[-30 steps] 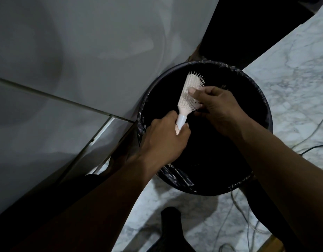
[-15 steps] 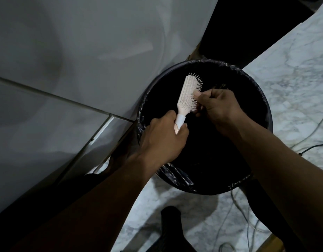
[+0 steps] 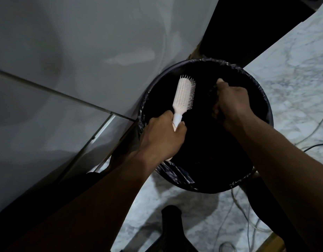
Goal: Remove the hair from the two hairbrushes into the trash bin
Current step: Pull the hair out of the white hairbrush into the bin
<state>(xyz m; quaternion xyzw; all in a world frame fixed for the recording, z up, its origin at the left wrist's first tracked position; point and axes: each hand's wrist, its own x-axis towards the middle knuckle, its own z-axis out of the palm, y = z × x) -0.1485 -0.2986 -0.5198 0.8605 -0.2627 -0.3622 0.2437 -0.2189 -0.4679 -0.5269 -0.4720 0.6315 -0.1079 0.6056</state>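
Note:
My left hand (image 3: 163,137) grips the handle of a pale pink hairbrush (image 3: 183,97), holding it upright over the left part of a round black trash bin (image 3: 264,104) lined with a black bag. Its bristles face right. My right hand (image 3: 233,102) hovers over the bin's middle, apart from the brush, fingers curled around a dark clump of hair (image 3: 214,95). The bin's inside is too dark to make out. Only one hairbrush is in view.
A grey glossy wall or cabinet panel (image 3: 75,60) stands directly left of the bin. White marble floor (image 3: 293,70) lies to the right, with thin cables (image 3: 313,142) trailing across it. A dark object (image 3: 172,228) sits on the floor below the bin.
My right hand has pulled away from the brush's bristles to the right, taking a clump of hair with it. The brush in my left hand has shifted slightly left.

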